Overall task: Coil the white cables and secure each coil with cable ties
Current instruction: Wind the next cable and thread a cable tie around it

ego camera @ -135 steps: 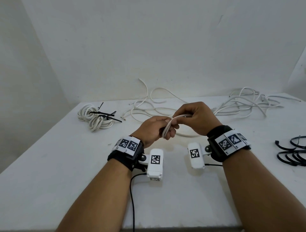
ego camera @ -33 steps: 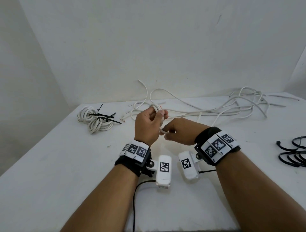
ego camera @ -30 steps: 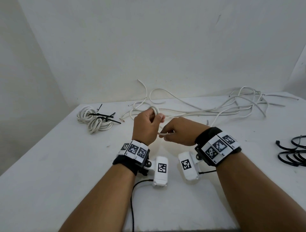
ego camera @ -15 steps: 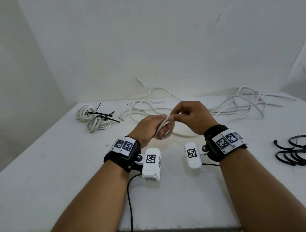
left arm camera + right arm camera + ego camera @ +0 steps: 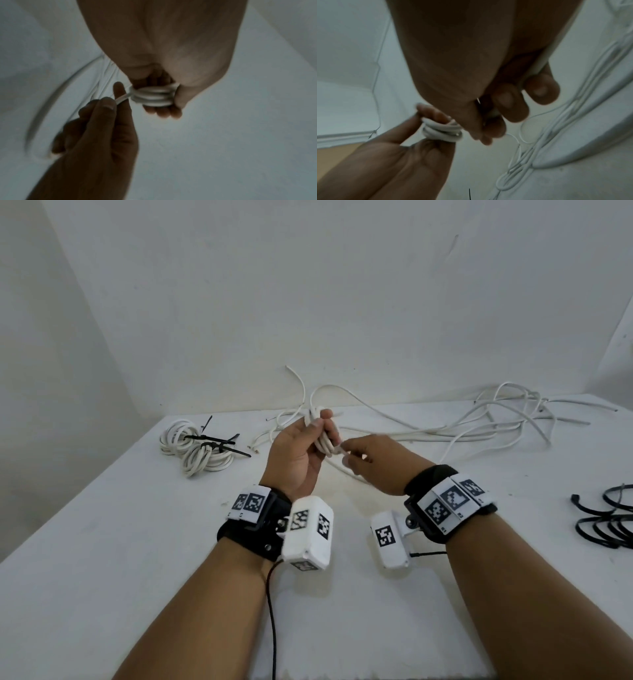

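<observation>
A small coil of white cable [image 5: 323, 436] sits wound round the fingers of my left hand [image 5: 317, 428], which stands upright above the white table [image 5: 137, 542] and grips it. In the left wrist view the coil [image 5: 154, 97] shows several turns. Just to its right, my right hand [image 5: 346, 455] pinches the free strand [image 5: 122, 99] leading off the coil. The cable [image 5: 537, 67] runs on through my right palm towards the loose cables. The right wrist view shows the coil [image 5: 441, 129] on the left fingers.
Two finished coils bound with black ties [image 5: 198, 446] lie at the back left. Loose white cables [image 5: 496, 419] sprawl along the back wall to the right. Several black cable ties [image 5: 613, 522] lie at the right edge.
My left hand has turned upright and risen with the coil. My right hand has come down from over the coil to its right side, still holding the strand.
</observation>
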The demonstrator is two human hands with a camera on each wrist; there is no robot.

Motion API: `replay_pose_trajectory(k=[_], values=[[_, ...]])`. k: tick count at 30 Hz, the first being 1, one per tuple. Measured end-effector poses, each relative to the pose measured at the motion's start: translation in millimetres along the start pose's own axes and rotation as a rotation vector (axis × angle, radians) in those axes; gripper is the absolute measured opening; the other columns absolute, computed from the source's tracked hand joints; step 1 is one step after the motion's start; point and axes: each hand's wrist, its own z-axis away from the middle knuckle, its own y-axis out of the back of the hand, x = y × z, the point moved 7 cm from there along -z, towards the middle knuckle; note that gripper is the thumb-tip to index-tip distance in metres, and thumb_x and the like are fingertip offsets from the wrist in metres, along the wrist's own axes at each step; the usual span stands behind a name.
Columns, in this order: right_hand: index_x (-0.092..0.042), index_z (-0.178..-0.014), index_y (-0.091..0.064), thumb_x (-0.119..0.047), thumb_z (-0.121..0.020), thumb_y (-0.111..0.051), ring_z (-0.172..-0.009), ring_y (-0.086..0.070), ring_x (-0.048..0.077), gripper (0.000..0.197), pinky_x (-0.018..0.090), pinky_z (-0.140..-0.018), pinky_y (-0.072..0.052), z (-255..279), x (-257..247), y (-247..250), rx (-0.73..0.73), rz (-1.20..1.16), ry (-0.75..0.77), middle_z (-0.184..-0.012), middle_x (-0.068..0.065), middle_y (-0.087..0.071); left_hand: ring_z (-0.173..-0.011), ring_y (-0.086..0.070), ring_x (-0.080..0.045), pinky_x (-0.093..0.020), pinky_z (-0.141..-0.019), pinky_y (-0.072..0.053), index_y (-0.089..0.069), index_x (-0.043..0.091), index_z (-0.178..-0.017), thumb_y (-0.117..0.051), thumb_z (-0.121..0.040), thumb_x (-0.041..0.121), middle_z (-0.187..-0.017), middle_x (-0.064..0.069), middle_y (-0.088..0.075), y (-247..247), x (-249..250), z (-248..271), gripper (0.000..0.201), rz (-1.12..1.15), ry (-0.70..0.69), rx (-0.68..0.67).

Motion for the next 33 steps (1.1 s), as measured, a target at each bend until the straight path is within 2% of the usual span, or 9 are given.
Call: replay_pose_trajectory(k=[3,6,12,17,19,22,26,30,33], values=[[-0.009,-0.098,-0.065,-0.025,-0.102,-0.044,-0.081,-0.059,0.022,0.026,0.040,-0.078,-0.051,3.2,-9.1,-11.1,-0.130,0.144,-0.012,-0.088,0.003,-0.065,-0.070,-0.061,-0.011,-0.023,-0.073,-0.051,-0.061,0.004,-0.095,-0.045,-0.100,0.004,-0.075,0.001,-0.065,13.6,0.5,-2.1,0.016,-0.323,-0.086,0.142],[-0.017,-0.107,-0.069,-0.027,-0.100,-0.047,-0.085,-0.058,0.017,0.026,0.039,-0.081,-0.051,7.4,-17.0,-13.9,-0.170,0.200,0.009,-0.088,-0.004,-0.063,-0.071,-0.063,-0.008,-0.020,-0.072,-0.051,-0.063,0.012,-0.090,-0.051,-0.098,0.011,-0.075,0.005,-0.068,16.2,8.6,1.4,0.014,-0.752,-0.189,0.230],[-0.020,-0.079,-0.075,-0.020,-0.083,-0.072,-0.070,-0.060,0.008,0.005,0.023,-0.066,-0.048,10.6,-26.5,3.5,-0.027,0.042,0.088,-0.075,-0.009,-0.066,-0.051,-0.044,-0.010,-0.025,-0.056,-0.034,-0.047,0.014,-0.064,-0.046,-0.096,0.020,-0.058,0.003,-0.051,5.2,-10.2,1.5,0.032,-1.467,0.022,-0.043],[-0.014,-0.072,-0.073,-0.013,-0.073,-0.084,-0.063,-0.063,0.005,0.012,0.017,-0.062,-0.047,16.2,-15.9,28.2,0.210,-0.248,0.193,-0.068,-0.008,-0.070,-0.044,-0.044,-0.014,-0.025,-0.053,-0.036,-0.051,0.005,-0.059,-0.024,-0.103,0.039,-0.050,-0.003,-0.054,-9.3,-19.1,11.0,0.062,-1.183,0.186,-0.119],[-0.015,-0.074,-0.073,-0.014,-0.074,-0.084,-0.061,-0.056,0.007,0.012,0.015,-0.061,-0.043,16.5,-14.4,33.8,0.271,-0.277,0.249,-0.075,-0.008,-0.067,-0.040,-0.039,-0.015,-0.023,-0.047,-0.034,-0.051,0.015,-0.054,-0.026,-0.103,0.044,-0.045,0.000,-0.049,-8.6,-18.9,13.6,0.063,-1.043,0.199,-0.075],[-0.015,-0.074,-0.072,-0.014,-0.078,-0.082,-0.069,-0.059,0.011,0.011,0.018,-0.060,-0.045,14.4,-6.1,39.7,0.366,-0.248,0.276,-0.088,-0.006,-0.064,-0.037,-0.033,-0.016,-0.023,-0.043,-0.029,-0.055,0.008,-0.055,-0.034,-0.102,0.044,-0.042,-0.006,-0.043,-3.2,-18.1,14.0,0.063,-0.892,0.231,-0.040],[-0.016,-0.087,-0.074,-0.014,-0.086,-0.074,-0.087,-0.067,0.004,0.002,0.037,-0.074,-0.056,14.4,10.1,34.5,0.325,-0.246,0.170,-0.091,-0.011,-0.073,-0.032,-0.024,-0.015,-0.022,-0.039,-0.020,-0.050,0.004,-0.052,-0.042,-0.101,0.038,-0.035,-0.001,-0.030,6.3,-12.5,7.8,0.060,-0.663,0.275,0.046],[-0.022,-0.112,-0.071,-0.016,-0.088,-0.072,-0.102,-0.067,0.004,0.025,0.025,-0.081,-0.056,21.2,-2.4,41.4,0.382,-0.338,0.258,-0.109,-0.014,-0.072,-0.032,-0.026,-0.016,-0.021,-0.039,-0.020,-0.051,0.006,-0.052,-0.042,-0.100,0.030,-0.039,-0.004,-0.040,6.9,-11.9,6.6,0.054,-0.691,0.266,0.064],[-0.024,-0.119,-0.071,-0.024,-0.080,-0.082,-0.106,-0.066,0.000,0.040,0.029,-0.085,-0.057,16.8,-10.4,27.5,0.287,-0.312,0.271,-0.117,-0.014,-0.071,-0.035,-0.022,-0.015,-0.025,-0.046,-0.017,-0.049,0.009,-0.054,-0.039,-0.099,0.022,-0.039,-0.002,-0.034,5.1,-15.0,10.9,0.048,-0.643,0.299,0.050]])
